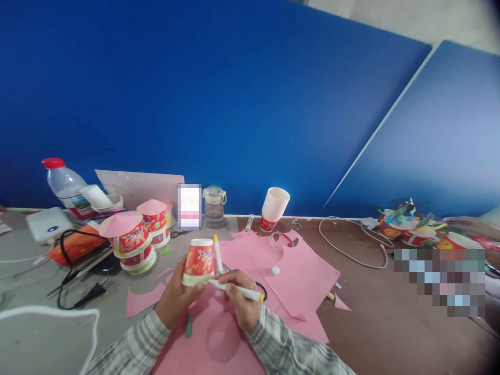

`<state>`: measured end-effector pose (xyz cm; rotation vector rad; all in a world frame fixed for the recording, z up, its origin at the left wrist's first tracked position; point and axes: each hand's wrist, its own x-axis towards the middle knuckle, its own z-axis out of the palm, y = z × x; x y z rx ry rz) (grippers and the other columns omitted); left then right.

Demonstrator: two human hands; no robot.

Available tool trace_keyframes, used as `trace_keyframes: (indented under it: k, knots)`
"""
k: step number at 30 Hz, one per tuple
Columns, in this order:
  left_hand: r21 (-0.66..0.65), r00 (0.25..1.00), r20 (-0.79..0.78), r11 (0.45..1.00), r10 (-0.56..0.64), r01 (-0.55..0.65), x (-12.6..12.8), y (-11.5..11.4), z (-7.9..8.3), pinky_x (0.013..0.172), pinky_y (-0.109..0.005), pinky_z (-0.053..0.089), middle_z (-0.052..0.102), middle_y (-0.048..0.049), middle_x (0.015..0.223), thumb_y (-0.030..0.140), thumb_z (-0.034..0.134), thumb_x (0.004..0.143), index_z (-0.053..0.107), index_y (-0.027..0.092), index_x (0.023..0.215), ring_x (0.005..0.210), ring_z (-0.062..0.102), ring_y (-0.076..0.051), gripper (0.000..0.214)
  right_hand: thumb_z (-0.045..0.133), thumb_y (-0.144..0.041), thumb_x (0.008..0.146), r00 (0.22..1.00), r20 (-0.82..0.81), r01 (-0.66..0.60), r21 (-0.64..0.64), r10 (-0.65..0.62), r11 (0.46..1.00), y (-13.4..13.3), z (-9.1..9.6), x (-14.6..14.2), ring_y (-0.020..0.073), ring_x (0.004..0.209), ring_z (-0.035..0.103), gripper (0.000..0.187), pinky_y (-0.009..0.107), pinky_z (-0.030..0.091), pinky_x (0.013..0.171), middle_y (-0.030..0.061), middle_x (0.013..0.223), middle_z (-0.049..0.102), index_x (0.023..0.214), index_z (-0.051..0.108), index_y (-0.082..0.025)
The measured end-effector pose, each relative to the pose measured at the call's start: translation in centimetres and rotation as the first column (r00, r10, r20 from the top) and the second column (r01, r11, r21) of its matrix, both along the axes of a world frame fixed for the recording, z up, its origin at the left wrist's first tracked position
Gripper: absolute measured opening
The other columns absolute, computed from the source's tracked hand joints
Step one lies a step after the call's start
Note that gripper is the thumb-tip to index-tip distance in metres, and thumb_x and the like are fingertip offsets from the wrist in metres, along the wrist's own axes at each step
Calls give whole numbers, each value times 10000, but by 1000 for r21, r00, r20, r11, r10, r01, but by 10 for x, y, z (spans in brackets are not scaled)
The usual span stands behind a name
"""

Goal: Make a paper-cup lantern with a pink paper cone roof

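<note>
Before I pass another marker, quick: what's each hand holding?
Left hand: holding the red paper cup.
Right hand: holding a white marker; cannot tell if also the upright marker.

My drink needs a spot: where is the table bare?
Brown tabletop right of the pink paper, below the cable; a smaller grey patch between the plug and left sleeve. Crowded: around the held cup, by the bottle and far-right cups.
</note>
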<state>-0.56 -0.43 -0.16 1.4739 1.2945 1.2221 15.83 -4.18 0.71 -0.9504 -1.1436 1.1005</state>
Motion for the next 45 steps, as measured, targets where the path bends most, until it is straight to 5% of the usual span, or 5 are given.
trace_keyframes:
  k: [29, 35, 40, 45]
  knots:
    - [4, 1000, -10, 1000, -11, 11, -2, 0, 0, 831, -435, 429, 600, -58, 1054, 551, 653, 431, 395, 249, 1144, 990, 514, -287, 816, 573, -334, 687, 1000, -17, 1, 29, 0, 1000, 3, -6, 2, 102, 366, 506, 199, 195, 416, 368, -24, 448, 589, 702, 668, -160]
    - [4, 999, 31, 1000, 11, -12, 0, -1, 2, 788, -430, 452, 648, -62, 970, 613, 601, 440, 450, 235, 1088, 937, 544, -288, 765, 545, -469, 770, 980, -43, 197, 132, -193, 971, 10, -8, 3, 160, 564, 629, 355, 249, 510, 480, 8, 647, 655, 972, 609, -184]
    - [43, 999, 27, 999, 17, -18, 2, -3, 8, 772, -420, 465, 659, -46, 940, 617, 592, 452, 501, 253, 1024, 915, 555, -278, 684, 472, -442, 843, 982, 25, 176, 212, -186, 961, 8, -15, -3, 146, 504, 605, 341, 248, 504, 449, -21, 595, 625, 1080, 546, -209]
    - [25, 999, 50, 1000, -5, 4, 0, -4, 5, 786, -433, 464, 653, -45, 975, 619, 603, 435, 471, 259, 1072, 942, 537, -281, 744, 508, -284, 836, 949, 153, 227, 280, -277, 933, 7, -20, -5, 186, 805, 647, 255, 332, 543, 714, 40, 954, 655, 1088, 521, -254]
